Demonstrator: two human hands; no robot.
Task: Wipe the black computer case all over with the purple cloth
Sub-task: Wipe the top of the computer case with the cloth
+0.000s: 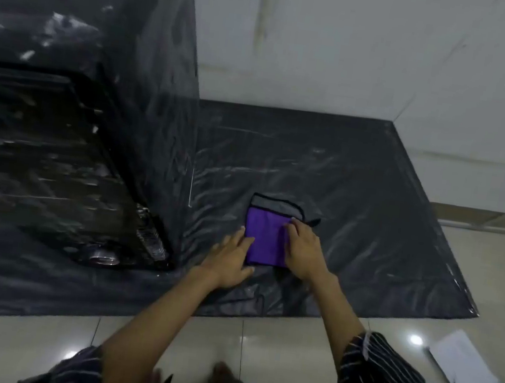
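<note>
Two hands are shown laid on the purple cloth (pixel 265 241), which lies folded on a black plastic sheet (pixel 355 201) spread over the tiled floor (pixel 255 352), just right of the black computer case (pixel 164 67). The L hand (pixel 229 259) is set flat, fingers straight, over the cloth's near-left edge; nothing is gripped. The R hand (pixel 304 249) is placed on the cloth's right side, fingers nearly straight & pressed down. No pinch can be made out, though its fingertips sit near the fold line, so a light hold can't be ruled out.

Step in hand, as judged: the cloth is being folded or smoothed into a pad, i.e. prep for wiping. The case is not touched by either hand, so the wiping itself looks not yet under way. The next move would call for the pad to be gripped by one hand, lifted off the sheet & carried left to the case, w/ flat, even pressure on the panel.

Cloth: a neat rectangle, bright purple on top, w/ a grey reverse strip turned up at the far end & black stitched edging; one corner pokes out at far right. Case: tall, dark & glossy, w/ pale streaks across its faces; whether these are smears or reflections can't be told.
</note>
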